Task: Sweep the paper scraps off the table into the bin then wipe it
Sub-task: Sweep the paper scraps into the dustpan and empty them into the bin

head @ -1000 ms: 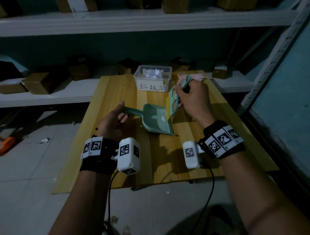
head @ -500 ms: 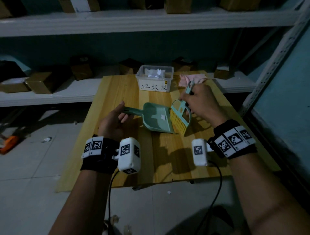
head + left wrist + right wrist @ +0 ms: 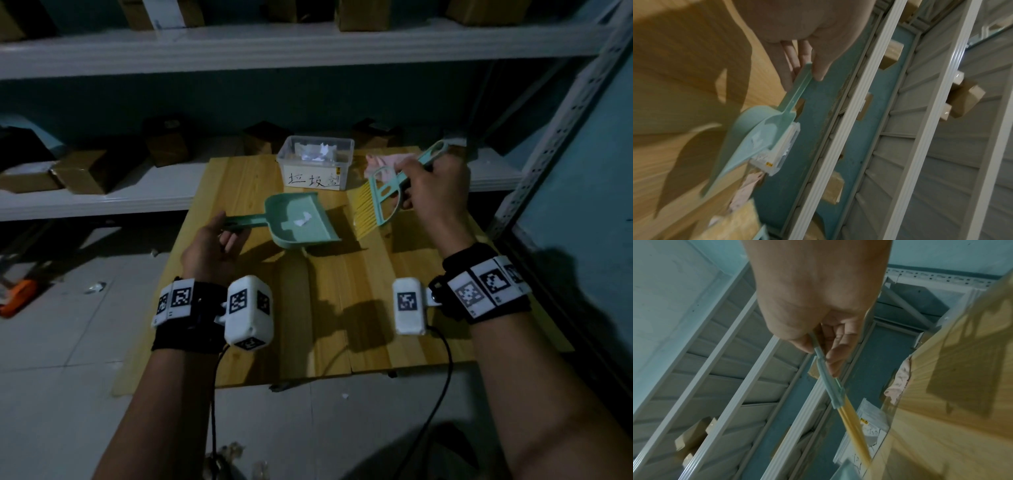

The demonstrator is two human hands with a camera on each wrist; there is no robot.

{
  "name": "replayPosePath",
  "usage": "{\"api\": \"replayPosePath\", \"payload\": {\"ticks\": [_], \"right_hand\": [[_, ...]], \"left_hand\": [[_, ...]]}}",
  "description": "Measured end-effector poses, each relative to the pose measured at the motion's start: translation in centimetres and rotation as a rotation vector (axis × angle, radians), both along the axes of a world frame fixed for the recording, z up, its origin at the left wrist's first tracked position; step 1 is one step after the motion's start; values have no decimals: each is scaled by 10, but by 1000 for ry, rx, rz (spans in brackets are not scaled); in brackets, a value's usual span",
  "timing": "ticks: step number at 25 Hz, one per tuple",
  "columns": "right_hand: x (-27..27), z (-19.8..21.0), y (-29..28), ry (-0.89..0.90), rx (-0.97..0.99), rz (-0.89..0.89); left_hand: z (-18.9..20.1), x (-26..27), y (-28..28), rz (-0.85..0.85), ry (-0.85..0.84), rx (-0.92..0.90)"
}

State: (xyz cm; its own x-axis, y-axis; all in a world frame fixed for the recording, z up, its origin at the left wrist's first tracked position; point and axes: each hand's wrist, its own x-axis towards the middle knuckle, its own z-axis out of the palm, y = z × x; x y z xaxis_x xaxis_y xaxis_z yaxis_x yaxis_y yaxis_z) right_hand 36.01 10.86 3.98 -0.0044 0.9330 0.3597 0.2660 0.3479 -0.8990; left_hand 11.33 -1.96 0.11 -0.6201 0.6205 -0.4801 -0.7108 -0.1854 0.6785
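A teal dustpan hangs tilted just above the wooden table with a white paper scrap inside. My left hand grips its handle at the left. To the dustpan's right, my right hand holds a teal brush with yellow bristles, raised off the table. A clear plastic bin with a handwritten label holds white scraps at the table's far edge. A pink cloth lies to the right of the bin, partly behind the brush.
Grey metal shelves with brown cardboard boxes stand behind the table. A shelf upright rises at the right. The floor at the left carries an orange object and small litter.
My right hand has lifted the brush away from the dustpan's mouth, up and to the right. The dustpan has tipped up off the table with a scrap in it.
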Motion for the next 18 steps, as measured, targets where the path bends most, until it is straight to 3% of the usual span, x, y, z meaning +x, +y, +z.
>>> {"api": "replayPosePath", "payload": {"ticks": [7, 14, 18], "right_hand": [[14, -3, 12, 73, -39, -86], [10, 3, 3, 406, -236, 72], [5, 6, -3, 414, -255, 174]], "left_hand": [[1, -13, -5, 155, -38, 33], [5, 8, 3, 71, -60, 84], [9, 21, 9, 8, -101, 123]]}}
